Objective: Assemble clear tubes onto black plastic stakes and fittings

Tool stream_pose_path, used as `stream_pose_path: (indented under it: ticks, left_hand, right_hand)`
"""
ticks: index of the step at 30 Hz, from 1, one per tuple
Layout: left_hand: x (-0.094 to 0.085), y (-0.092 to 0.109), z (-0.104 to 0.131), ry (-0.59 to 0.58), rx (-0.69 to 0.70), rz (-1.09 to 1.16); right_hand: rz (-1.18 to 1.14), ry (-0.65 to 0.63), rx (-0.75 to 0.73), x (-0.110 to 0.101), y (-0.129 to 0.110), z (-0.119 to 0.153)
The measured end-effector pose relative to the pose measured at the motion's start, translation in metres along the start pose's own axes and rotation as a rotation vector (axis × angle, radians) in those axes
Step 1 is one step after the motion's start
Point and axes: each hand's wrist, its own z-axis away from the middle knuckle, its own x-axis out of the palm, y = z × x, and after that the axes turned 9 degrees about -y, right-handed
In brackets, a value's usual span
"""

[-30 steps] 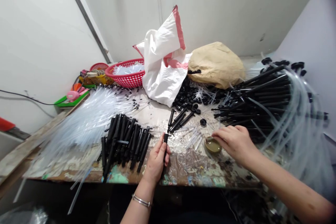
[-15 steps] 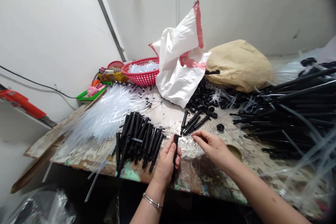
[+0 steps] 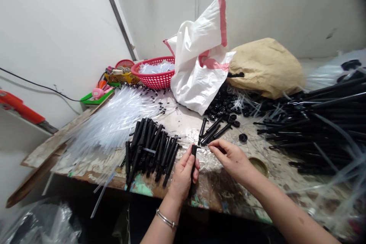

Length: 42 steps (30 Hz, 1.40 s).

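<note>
My left hand point(image 3: 184, 171) is wrapped round a black tube point(image 3: 193, 160), held upright at the table's front edge, with a small spout-like tip at its top. Just right of that tip, my right hand point(image 3: 227, 156) is closed in a pinch; what lies between its fingertips is too small to make out. Several black tubes point(image 3: 151, 148) lie in a row left of my left hand. Beyond my hands a few more black tubes point(image 3: 211, 132) rest near a black ring point(image 3: 243, 138).
Clear thin tubes point(image 3: 114, 118) spread over the left of the table point(image 3: 183, 122). Behind stand a red basket point(image 3: 154, 80), a white sack point(image 3: 197, 61) and a brown bag point(image 3: 265, 68). Long black tubes point(image 3: 323, 126) fill the right. A round dish point(image 3: 259, 166) sits by my right forearm.
The view has shifted slightly. My hands keep nearly the same pose, with the black tube still in my left hand and my right fingers pinched beside its tip.
</note>
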Motion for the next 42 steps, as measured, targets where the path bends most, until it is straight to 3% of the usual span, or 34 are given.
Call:
stream_pose_path:
  ticks: [9,18,31,34,36,39,42]
  left_hand:
    - [-0.001,-0.001,0.000,-0.043,0.001,-0.026]
    - [0.000,0.001,0.001,-0.073,-0.054,-0.086]
    - [0.000,-0.001,0.001,-0.113,-0.045,-0.084]
    - [0.001,-0.003,0.001,-0.135,-0.012,-0.041]
    - [0.002,-0.003,0.001,-0.126,0.014,0.023]
    - [0.003,-0.004,0.000,-0.093,0.046,0.078]
    - [0.004,-0.004,0.000,-0.111,0.026,0.018]
  right_hand:
    - [0.343,-0.173,-0.112,0.003,0.000,0.002]
    - [0.354,-0.196,-0.054,-0.001,0.001,0.001]
    - [0.327,-0.176,-0.084,0.004,0.003,0.000]
    - [0.265,-0.155,-0.095,-0.007,0.000,-0.004]
    - [0.217,-0.070,-0.085,-0.021,-0.007,-0.010]
    - [0.138,0.075,-0.030,-0.046,-0.027,-0.024]
    - [0.048,0.067,-0.011,-0.054,-0.051,-0.045]
